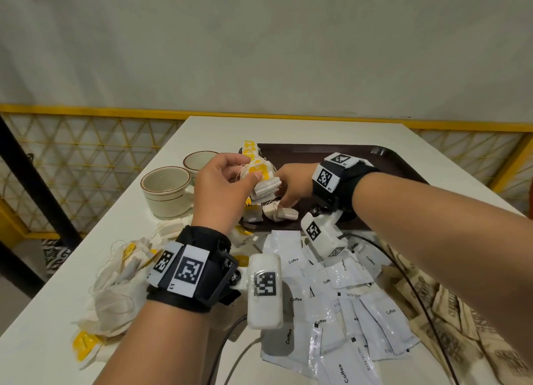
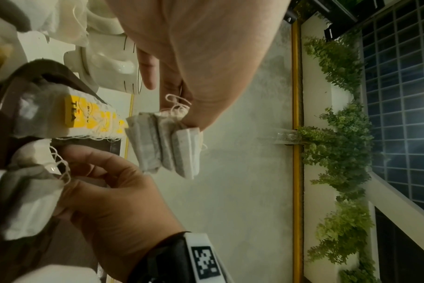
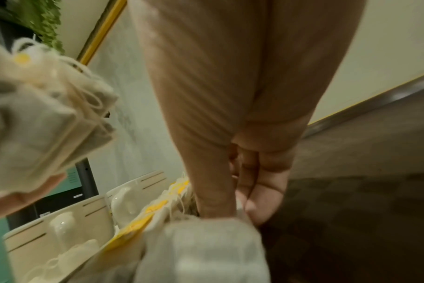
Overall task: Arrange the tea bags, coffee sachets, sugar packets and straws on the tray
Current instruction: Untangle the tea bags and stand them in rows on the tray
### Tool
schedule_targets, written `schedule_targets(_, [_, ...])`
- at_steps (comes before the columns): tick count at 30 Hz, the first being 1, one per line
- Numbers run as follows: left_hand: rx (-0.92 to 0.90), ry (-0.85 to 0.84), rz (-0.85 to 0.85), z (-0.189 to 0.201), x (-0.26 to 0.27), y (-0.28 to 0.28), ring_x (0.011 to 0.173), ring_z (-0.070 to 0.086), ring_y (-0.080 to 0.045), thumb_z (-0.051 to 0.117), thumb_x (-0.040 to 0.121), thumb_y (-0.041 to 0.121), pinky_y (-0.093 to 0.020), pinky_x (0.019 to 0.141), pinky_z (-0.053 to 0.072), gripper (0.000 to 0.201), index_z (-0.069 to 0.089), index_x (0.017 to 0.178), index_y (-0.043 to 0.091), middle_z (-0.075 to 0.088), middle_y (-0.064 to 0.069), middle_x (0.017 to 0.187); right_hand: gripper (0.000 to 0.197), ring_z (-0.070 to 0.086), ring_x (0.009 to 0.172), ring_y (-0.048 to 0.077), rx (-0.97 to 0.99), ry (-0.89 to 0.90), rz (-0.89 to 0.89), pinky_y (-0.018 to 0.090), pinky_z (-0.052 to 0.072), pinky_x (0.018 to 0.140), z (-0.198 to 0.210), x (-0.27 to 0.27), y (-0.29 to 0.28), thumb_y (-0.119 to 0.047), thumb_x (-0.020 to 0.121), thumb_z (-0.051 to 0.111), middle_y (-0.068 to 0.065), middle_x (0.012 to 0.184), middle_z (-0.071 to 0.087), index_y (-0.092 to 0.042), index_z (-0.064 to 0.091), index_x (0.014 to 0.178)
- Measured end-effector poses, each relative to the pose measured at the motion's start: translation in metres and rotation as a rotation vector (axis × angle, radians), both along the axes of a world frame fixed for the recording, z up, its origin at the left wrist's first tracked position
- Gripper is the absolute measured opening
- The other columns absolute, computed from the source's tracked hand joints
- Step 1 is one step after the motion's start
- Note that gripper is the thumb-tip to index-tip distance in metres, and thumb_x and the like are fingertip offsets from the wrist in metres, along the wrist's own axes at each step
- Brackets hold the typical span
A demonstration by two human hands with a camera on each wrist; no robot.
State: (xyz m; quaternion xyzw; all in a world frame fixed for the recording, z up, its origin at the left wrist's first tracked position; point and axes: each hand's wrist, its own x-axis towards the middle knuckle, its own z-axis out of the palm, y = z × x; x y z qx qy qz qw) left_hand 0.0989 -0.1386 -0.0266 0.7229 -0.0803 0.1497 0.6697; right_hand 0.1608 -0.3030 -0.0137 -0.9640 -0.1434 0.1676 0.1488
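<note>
Both hands sorting tea bags over the dark brown plastic tray [image 1: 398,160].
Left hand [image 1: 222,188] pinches a small stack of white paper tea bags [image 1: 264,187] above the tray's near-left corner; right hand [image 1: 291,183] pinches a loose white tea bag [image 3: 206,249] lying on the tray, beside two cream ceramic cups [image 1: 165,191].

The tea bags [image 1: 264,187] were matt, fibrous paper with cotton strings. The cups [image 1: 165,190] were glossy glazed ceramic. The coffee sachets [image 1: 326,304] were shiny plastic film; the tray [image 1: 386,160] was dark, smooth plastic.
</note>
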Motion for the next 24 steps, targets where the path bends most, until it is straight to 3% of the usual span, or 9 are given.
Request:
schedule_targets(3, [0.008, 0.001, -0.001, -0.0008, 0.0006, -0.0004, 0.083, 0.068, -0.015, 0.074, 0.078, 0.006, -0.021, 0.071, 0.054, 0.024, 0.063, 0.098, 0.014, 0.071, -0.005, 0.089, 0.03, 0.056, 0.068, 0.013, -0.074, 0.015, 0.027, 0.016, 0.044, 0.055, 0.0004, 0.0005, 0.006, -0.005, 0.082, 0.069, -0.006, 0.071, 0.057, -0.027, 0.054, 0.069])
schedule_targets(7, [0.008, 0.005, 0.001, -0.0008, 0.0005, -0.0003, 0.084, 0.068, -0.016, 0.074, 0.078, 0.006, -0.027, 0.075, 0.055, 0.024, 0.064, 0.098, 0.014, 0.071, -0.006, 0.09, 0.024, 0.051, 0.064, 0.009, -0.149, 0.032, 0.049, 0.013, 0.041, 0.055, 0.0006, -0.0003, 0.0098, -0.003, 0.084, 0.064, -0.008, 0.068, 0.054, -0.021, 0.057, 0.071])
schedule_targets(9, [0.016, 0.006, 0.005, -0.0005, 0.0002, -0.0003, 0.085, 0.068, -0.018, 0.074, 0.078, 0.007, -0.03, 0.078, 0.056, 0.024, 0.063, 0.098, 0.015, 0.071, -0.006, 0.09, 0.025, 0.05, 0.061, 0.006, -0.147, 0.023, 0.052, 0.008, 0.04, 0.049, 0.0013, -0.0008, 0.0091, -0.001, 0.083, 0.063, -0.009, 0.066, 0.053, -0.02, 0.056, 0.069])
schedule_targets(12, [0.024, 0.012, 0.002, -0.0002, -0.0003, -0.0002, 0.087, 0.068, -0.016, 0.074, 0.079, 0.008, -0.03, 0.079, 0.056, 0.025, 0.063, 0.099, 0.016, 0.071, -0.004, 0.092, 0.031, 0.05, 0.058, 0.006, -0.093, 0.012, 0.051, 0.012, 0.04, 0.049, 0.0009, -0.0023, 0.006, 0.002, 0.083, 0.062, -0.007, 0.065, 0.052, -0.021, 0.053, 0.065])
schedule_targets(15, [0.034, 0.007, 0.002, 0.0003, -0.001, -0.0004, 0.088, 0.068, -0.013, 0.074, 0.079, 0.009, -0.027, 0.078, 0.056, 0.026, 0.063, 0.101, 0.016, 0.07, -0.002, 0.093, 0.014, 0.051, 0.061, 0.009, -0.051, 0.006, 0.049, 0.014, 0.045, 0.054, -0.0015, -0.0039, 0.0038, 0.004, 0.083, 0.063, -0.004, 0.068, 0.051, -0.008, 0.057, 0.077])
schedule_targets(20, [0.037, 0.019, 0.004, -0.0003, -0.0005, -0.0013, 0.088, 0.068, -0.014, 0.074, 0.079, 0.009, -0.028, 0.077, 0.056, 0.026, 0.063, 0.102, 0.015, 0.071, -0.003, 0.094, 0.036, 0.046, 0.055, 0.005, -0.083, 0.041, 0.056, 0.01, 0.037, 0.047, 0.0009, -0.0039, 0.0026, 0.003, 0.084, 0.061, -0.009, 0.063, 0.049, -0.027, 0.051, 0.066])
schedule_targets(24, [0.052, 0.028, 0.006, -0.001, -0.0006, -0.0014, 0.089, 0.068, -0.013, 0.074, 0.079, 0.01, -0.03, 0.079, 0.057, 0.026, 0.063, 0.102, 0.016, 0.071, -0.001, 0.094, 0.033, 0.049, 0.059, 0.005, -0.131, 0.095, 0.069, 0.014, 0.041, 0.054, 0.003, -0.0045, 0.0049, -0.002, 0.085, 0.063, -0.01, 0.068, 0.052, -0.029, 0.053, 0.071])
